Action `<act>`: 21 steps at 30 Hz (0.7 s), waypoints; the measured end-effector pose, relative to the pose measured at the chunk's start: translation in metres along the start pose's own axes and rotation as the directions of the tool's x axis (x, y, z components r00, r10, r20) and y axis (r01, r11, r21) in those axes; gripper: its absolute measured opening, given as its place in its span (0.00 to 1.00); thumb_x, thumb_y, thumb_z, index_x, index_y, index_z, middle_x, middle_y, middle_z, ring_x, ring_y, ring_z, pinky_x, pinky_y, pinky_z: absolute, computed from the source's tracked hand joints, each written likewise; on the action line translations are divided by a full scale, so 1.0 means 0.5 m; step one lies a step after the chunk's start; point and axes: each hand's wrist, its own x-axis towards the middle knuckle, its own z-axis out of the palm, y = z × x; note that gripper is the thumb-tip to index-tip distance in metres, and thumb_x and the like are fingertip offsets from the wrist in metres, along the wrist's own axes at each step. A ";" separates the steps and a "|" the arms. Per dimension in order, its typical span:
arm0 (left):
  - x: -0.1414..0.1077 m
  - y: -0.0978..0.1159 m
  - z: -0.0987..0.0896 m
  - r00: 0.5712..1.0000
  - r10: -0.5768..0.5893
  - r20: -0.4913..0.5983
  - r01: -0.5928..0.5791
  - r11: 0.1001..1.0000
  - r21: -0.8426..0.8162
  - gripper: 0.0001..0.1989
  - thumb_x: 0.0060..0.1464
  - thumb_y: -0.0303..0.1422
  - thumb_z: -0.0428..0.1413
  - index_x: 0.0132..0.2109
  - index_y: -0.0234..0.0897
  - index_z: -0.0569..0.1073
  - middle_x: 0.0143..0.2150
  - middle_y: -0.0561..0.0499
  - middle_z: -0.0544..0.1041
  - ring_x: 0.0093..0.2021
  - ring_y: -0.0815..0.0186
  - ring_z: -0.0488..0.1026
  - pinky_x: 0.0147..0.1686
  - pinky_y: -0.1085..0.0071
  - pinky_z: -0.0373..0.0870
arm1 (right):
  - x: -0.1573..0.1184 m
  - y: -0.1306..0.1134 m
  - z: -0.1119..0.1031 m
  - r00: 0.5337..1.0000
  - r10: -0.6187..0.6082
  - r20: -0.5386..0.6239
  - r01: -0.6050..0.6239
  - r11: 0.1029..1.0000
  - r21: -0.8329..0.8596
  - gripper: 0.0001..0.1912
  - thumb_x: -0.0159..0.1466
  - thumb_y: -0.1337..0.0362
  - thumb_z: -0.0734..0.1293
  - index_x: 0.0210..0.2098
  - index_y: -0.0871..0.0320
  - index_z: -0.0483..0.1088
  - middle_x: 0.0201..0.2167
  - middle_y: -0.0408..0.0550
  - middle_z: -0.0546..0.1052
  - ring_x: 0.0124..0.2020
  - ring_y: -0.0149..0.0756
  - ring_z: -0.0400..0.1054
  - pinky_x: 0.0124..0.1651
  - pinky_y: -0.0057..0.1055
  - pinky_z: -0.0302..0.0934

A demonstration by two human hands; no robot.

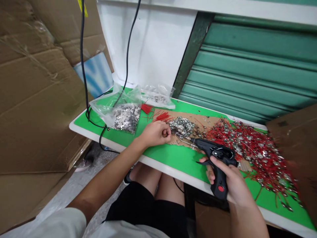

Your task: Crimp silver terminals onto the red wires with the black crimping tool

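Observation:
My right hand (pixel 229 175) is wrapped round the grip of a black soldering gun (pixel 215 155) with a red dot on its handle. The gun's thin metal tip points left toward a heap of small silver metal parts (pixel 183 126) on brown cardboard (pixel 206 121). At the left edge of that heap my left hand (pixel 157 134) is closed in a pinch; what its fingertips hold is too small to make out. Red wires (pixel 162 116) lie just behind it. To the right spreads a large pile of red wires with silver parts (pixel 255 152).
On the green tabletop (pixel 170 160) a clear bag of silver parts (pixel 127 117) sits at the left, with a smaller bag (pixel 158 99) behind. Black cables (pixel 83 66) hang at the left. Cardboard boxes (pixel 32 99) stand left, and another (pixel 297 138) right.

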 end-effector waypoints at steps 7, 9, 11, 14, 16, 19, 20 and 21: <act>-0.002 0.001 -0.001 1.000 -0.018 0.000 0.018 1.000 0.006 0.04 0.46 0.30 0.57 0.31 0.37 0.76 0.28 0.54 0.75 0.32 0.69 0.70 0.35 0.73 0.64 | 0.007 0.012 -0.006 1.000 0.011 -0.001 -0.011 1.000 0.006 0.23 0.51 0.48 0.74 0.34 0.63 0.77 0.12 0.43 0.64 0.13 0.29 0.56 0.15 0.26 0.48; -0.002 0.000 -0.001 1.000 -0.014 -0.002 0.014 1.000 0.006 0.04 0.46 0.30 0.57 0.31 0.37 0.76 0.28 0.54 0.75 0.33 0.69 0.70 0.35 0.73 0.64 | 0.009 0.014 -0.007 1.000 0.008 -0.002 -0.008 1.000 -0.003 0.23 0.51 0.48 0.74 0.34 0.63 0.77 0.12 0.43 0.64 0.13 0.30 0.56 0.15 0.26 0.48; -0.002 -0.002 0.002 1.000 -0.005 -0.001 0.005 1.000 0.011 0.04 0.46 0.29 0.57 0.31 0.37 0.76 0.28 0.54 0.75 0.32 0.69 0.70 0.35 0.73 0.65 | 0.009 0.014 -0.007 1.000 0.002 -0.001 -0.002 1.000 -0.016 0.23 0.51 0.48 0.73 0.33 0.62 0.77 0.11 0.43 0.64 0.13 0.30 0.56 0.15 0.26 0.48; -0.001 -0.005 0.006 1.000 0.001 -0.015 0.000 1.000 0.018 0.03 0.47 0.29 0.56 0.31 0.37 0.76 0.27 0.54 0.75 0.31 0.70 0.70 0.36 0.73 0.65 | 0.007 0.012 -0.006 1.000 -0.002 0.006 0.002 1.000 -0.016 0.22 0.52 0.48 0.73 0.33 0.62 0.77 0.12 0.43 0.64 0.13 0.30 0.56 0.15 0.26 0.48; -0.002 -0.006 0.008 0.999 -0.008 -0.032 0.009 1.000 0.019 0.03 0.46 0.29 0.57 0.30 0.37 0.76 0.27 0.54 0.74 0.31 0.70 0.70 0.36 0.73 0.65 | 0.005 0.011 -0.006 1.000 0.004 0.002 -0.004 1.000 -0.007 0.21 0.52 0.49 0.73 0.33 0.62 0.77 0.12 0.43 0.64 0.13 0.30 0.56 0.15 0.26 0.48; -0.001 -0.006 0.008 1.000 -0.010 -0.029 0.010 1.000 0.014 0.03 0.46 0.30 0.57 0.30 0.37 0.76 0.27 0.55 0.74 0.31 0.70 0.70 0.35 0.73 0.64 | 0.003 0.009 -0.005 1.000 0.025 -0.001 -0.025 1.000 -0.012 0.21 0.52 0.49 0.73 0.32 0.63 0.77 0.12 0.44 0.65 0.14 0.30 0.57 0.16 0.26 0.49; -0.001 -0.006 0.007 1.000 -0.007 -0.023 0.007 1.000 0.014 0.03 0.46 0.30 0.57 0.30 0.37 0.76 0.27 0.54 0.74 0.31 0.70 0.69 0.35 0.73 0.64 | 0.002 0.008 -0.005 1.000 0.029 -0.001 -0.029 0.999 -0.021 0.21 0.52 0.49 0.74 0.32 0.63 0.77 0.12 0.44 0.65 0.14 0.30 0.57 0.16 0.26 0.49; 0.000 -0.005 0.006 1.000 -0.005 -0.019 0.005 1.000 0.014 0.04 0.46 0.30 0.56 0.30 0.37 0.76 0.27 0.54 0.74 0.31 0.70 0.69 0.35 0.73 0.64 | 0.001 0.007 -0.004 1.000 0.027 -0.002 -0.027 0.999 -0.032 0.21 0.52 0.49 0.73 0.32 0.63 0.77 0.12 0.44 0.65 0.14 0.30 0.57 0.16 0.26 0.49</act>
